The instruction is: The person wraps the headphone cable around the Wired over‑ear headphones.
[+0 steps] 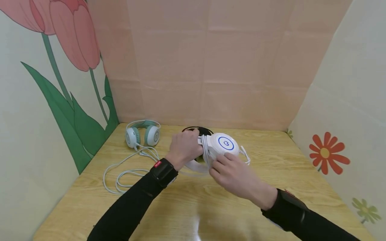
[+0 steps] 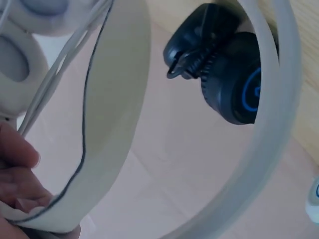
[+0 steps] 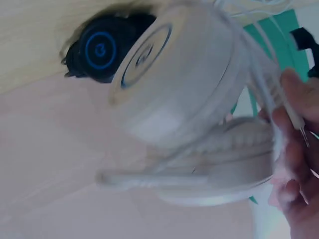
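White headphones [image 1: 223, 140] with a blue ring on the ear cup are held above the table. My left hand [image 1: 185, 147] grips their headband [image 2: 117, 114]. White cable [image 1: 206, 150] is wound in several turns around the headphones beside the ear cup. My right hand [image 1: 235, 174] is at the near side of that ear cup. In the right wrist view its fingers pinch the cable's end, a white plug [image 3: 294, 112] with a metal tip. A slim white rod [image 3: 144, 179] sticks out from the cups.
Black headphones [image 2: 229, 74] lie on the table behind the white ones, partly hidden in the head view. White and mint headphones [image 1: 131, 137] stand at the back left, their pale cable [image 1: 120, 164] looped across the tabletop [image 1: 271, 174]. Printed walls border the table.
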`<state>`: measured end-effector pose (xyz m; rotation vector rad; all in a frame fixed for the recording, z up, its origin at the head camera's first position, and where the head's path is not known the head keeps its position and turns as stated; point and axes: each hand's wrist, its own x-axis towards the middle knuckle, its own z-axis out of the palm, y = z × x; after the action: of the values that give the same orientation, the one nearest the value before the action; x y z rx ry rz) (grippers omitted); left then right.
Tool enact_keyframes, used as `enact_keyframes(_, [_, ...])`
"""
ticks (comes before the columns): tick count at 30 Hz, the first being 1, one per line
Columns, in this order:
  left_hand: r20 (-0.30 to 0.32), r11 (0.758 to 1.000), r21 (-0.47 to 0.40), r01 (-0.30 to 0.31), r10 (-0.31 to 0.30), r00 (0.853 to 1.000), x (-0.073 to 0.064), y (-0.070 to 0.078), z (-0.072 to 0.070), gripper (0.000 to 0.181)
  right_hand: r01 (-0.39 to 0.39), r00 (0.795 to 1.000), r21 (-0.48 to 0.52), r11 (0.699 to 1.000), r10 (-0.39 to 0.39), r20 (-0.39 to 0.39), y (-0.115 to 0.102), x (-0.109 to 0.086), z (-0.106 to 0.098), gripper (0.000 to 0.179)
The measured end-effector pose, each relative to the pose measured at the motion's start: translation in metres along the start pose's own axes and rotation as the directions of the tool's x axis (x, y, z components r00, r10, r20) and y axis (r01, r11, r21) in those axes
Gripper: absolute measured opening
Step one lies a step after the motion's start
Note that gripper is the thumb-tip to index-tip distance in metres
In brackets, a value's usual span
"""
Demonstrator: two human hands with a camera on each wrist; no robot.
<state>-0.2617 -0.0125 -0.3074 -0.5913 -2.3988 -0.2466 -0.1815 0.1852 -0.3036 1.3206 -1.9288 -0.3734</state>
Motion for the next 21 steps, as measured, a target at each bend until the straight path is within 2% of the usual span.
enact_keyframes(2, [0.025, 1.0, 0.008, -0.03, 0.03, 0.999, 0.0, 0.002, -0.001, 0.019, 0.0, 1.0, -0.017, 1.0, -0.001, -0.018, 0.004, 0.0, 0.003, 0.017])
enact_keyframes(5, [0.048, 0.997, 0.027, -0.071, 0.069, 0.996, 0.0, 0.003, -0.002, 0.02, -0.008, 0.998, -0.016, 1.0, 0.007, -0.055, 0.007, -0.001, 0.009, 0.02])
enact_keyframes(12, [0.082, 0.984, 0.014, -0.18, 0.179, 0.981, -0.004, 0.006, -0.002, 0.024, -0.026, 0.992, -0.01, 1.0, 0.025, -0.121, 0.008, -0.006, 0.024, 0.032])
enact_keyframes(16, [0.07, 0.983, 0.01, -0.186, 0.185, 0.98, -0.005, 0.007, -0.002, 0.024, -0.05, 0.977, 0.006, 0.999, 0.05, -0.206, 0.011, -0.007, 0.033, 0.016])
enact_keyframes(17, [0.069, 0.982, 0.012, -0.188, 0.187, 0.98, -0.004, 0.007, -0.003, 0.024, -0.065, 0.972, 0.018, 0.998, 0.067, -0.224, 0.012, -0.007, 0.035, 0.018])
enact_keyframes(19, [0.068, 0.98, 0.018, -0.196, 0.194, 0.979, -0.004, 0.007, -0.005, 0.024, -0.12, 0.965, 0.054, 0.991, 0.129, -0.228, 0.014, -0.008, 0.038, 0.04])
enact_keyframes(21, [0.076, 0.978, 0.018, -0.207, 0.205, 0.976, -0.003, 0.007, -0.007, 0.021, -0.204, 0.958, 0.102, 0.974, 0.22, -0.185, 0.017, -0.01, 0.039, 0.073])
